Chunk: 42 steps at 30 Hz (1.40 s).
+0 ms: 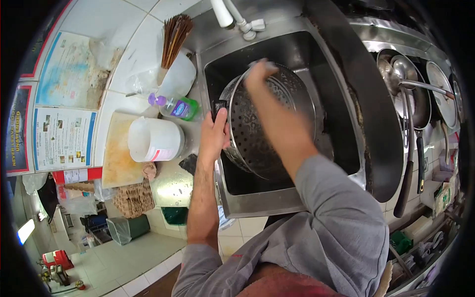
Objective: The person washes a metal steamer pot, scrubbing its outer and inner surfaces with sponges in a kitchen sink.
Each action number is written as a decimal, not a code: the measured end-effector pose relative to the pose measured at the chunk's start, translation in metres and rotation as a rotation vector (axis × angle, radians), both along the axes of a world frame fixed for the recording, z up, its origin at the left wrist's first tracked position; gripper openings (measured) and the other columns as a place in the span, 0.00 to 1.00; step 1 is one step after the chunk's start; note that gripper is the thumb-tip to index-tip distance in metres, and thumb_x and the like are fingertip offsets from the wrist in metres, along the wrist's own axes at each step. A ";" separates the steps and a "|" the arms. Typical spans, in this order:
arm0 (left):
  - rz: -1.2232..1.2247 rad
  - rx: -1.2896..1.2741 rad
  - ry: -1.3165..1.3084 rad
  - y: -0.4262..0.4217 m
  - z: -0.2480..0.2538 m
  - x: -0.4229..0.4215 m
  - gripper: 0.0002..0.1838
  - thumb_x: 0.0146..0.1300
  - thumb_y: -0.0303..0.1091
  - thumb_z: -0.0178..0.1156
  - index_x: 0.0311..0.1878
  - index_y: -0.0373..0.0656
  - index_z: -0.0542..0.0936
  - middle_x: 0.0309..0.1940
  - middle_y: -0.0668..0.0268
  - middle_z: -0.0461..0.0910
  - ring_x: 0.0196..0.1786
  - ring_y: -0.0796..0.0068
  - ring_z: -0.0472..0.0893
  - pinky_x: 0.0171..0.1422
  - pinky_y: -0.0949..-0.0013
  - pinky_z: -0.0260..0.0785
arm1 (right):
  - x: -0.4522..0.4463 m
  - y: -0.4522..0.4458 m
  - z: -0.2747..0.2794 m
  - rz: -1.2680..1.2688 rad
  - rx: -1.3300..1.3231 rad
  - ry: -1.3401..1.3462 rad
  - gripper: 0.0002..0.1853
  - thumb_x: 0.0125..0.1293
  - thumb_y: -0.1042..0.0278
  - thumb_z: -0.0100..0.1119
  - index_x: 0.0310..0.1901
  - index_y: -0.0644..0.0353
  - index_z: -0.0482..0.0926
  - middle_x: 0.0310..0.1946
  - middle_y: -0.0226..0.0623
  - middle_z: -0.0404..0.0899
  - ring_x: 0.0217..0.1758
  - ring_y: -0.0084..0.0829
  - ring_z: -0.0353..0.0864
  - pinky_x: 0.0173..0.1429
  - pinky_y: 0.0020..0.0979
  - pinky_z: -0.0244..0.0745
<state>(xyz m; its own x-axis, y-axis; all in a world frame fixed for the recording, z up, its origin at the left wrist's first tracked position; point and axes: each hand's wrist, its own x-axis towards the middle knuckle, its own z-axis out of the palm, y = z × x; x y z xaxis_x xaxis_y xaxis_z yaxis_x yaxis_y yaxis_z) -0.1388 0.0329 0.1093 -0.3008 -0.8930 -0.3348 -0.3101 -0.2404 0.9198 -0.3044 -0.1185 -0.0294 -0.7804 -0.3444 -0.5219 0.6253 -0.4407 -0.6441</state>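
A large perforated metal pot (242,129) sits tilted in the dark sink (237,185), its holes showing on the inner wall. At its left side, my left hand (215,132) is closed around the pot's black handle (219,105). My right hand (260,74) is over the pot's far rim, blurred by motion, with its fingers closed on something greyish that I cannot make out. My right forearm crosses over the pot's opening and hides part of it.
Left of the sink stand a white bucket (157,139), a green soap bottle (180,108) and a bundle of thin sticks (174,42). A white tap (242,24) rises behind the sink. Pans and ladles (401,74) hang at the right.
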 end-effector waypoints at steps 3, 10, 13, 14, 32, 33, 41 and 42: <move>0.113 0.043 0.051 0.013 -0.006 0.009 0.18 0.66 0.48 0.52 0.37 0.42 0.65 0.16 0.71 0.64 0.11 0.84 0.62 0.10 0.76 0.51 | -0.001 0.012 0.014 0.026 0.096 -0.170 0.35 0.68 0.56 0.50 0.64 0.69 0.45 0.63 0.50 0.60 0.61 0.40 0.64 0.67 0.38 0.57; 0.184 -0.017 -0.017 0.008 -0.005 0.001 0.16 0.66 0.45 0.54 0.35 0.43 0.66 0.14 0.73 0.63 0.10 0.85 0.61 0.10 0.77 0.51 | 0.101 0.225 -0.098 1.397 -0.308 0.297 0.33 0.72 0.44 0.33 0.68 0.63 0.55 0.68 0.43 0.55 0.68 0.33 0.54 0.72 0.32 0.46; 0.182 0.029 0.011 0.012 -0.007 0.005 0.16 0.66 0.46 0.54 0.35 0.43 0.66 0.13 0.73 0.64 0.10 0.85 0.61 0.10 0.77 0.51 | -0.037 0.250 -0.119 2.655 0.134 1.283 0.35 0.67 0.42 0.45 0.68 0.58 0.57 0.70 0.41 0.52 0.74 0.36 0.47 0.75 0.39 0.40; 0.171 0.024 0.025 0.011 -0.007 0.005 0.16 0.66 0.46 0.54 0.35 0.43 0.66 0.14 0.73 0.64 0.10 0.85 0.61 0.10 0.77 0.51 | -0.077 0.217 -0.134 2.517 0.516 1.831 0.25 0.65 0.51 0.47 0.59 0.54 0.68 0.66 0.39 0.60 0.71 0.37 0.54 0.74 0.40 0.41; 0.267 -0.114 0.115 0.009 -0.025 0.007 0.17 0.64 0.46 0.55 0.33 0.40 0.70 0.14 0.72 0.68 0.13 0.82 0.65 0.14 0.74 0.55 | 0.083 0.211 -0.012 1.492 -0.489 -0.332 0.20 0.68 0.51 0.48 0.54 0.55 0.73 0.47 0.33 0.78 0.49 0.25 0.77 0.55 0.32 0.71; 0.265 -0.107 0.153 0.006 -0.029 0.007 0.16 0.63 0.45 0.55 0.35 0.40 0.71 0.14 0.72 0.68 0.14 0.81 0.67 0.16 0.72 0.57 | 0.073 0.216 0.023 1.399 -0.477 -0.266 0.13 0.66 0.60 0.51 0.49 0.54 0.75 0.41 0.30 0.79 0.42 0.26 0.79 0.50 0.29 0.74; 0.120 -0.144 0.207 -0.010 -0.035 0.010 0.16 0.67 0.45 0.49 0.42 0.39 0.68 0.20 0.67 0.71 0.18 0.80 0.70 0.20 0.74 0.61 | 0.051 0.161 0.169 1.045 -0.332 0.583 0.20 0.52 0.81 0.52 0.50 0.65 0.69 0.38 0.38 0.77 0.41 0.30 0.79 0.44 0.32 0.78; 0.086 -0.204 0.209 -0.015 -0.047 0.014 0.17 0.68 0.45 0.49 0.44 0.38 0.70 0.22 0.65 0.72 0.24 0.78 0.73 0.25 0.72 0.66 | 0.069 0.142 0.179 0.990 -0.458 0.763 0.22 0.51 0.81 0.55 0.51 0.66 0.69 0.39 0.38 0.77 0.40 0.29 0.79 0.43 0.29 0.76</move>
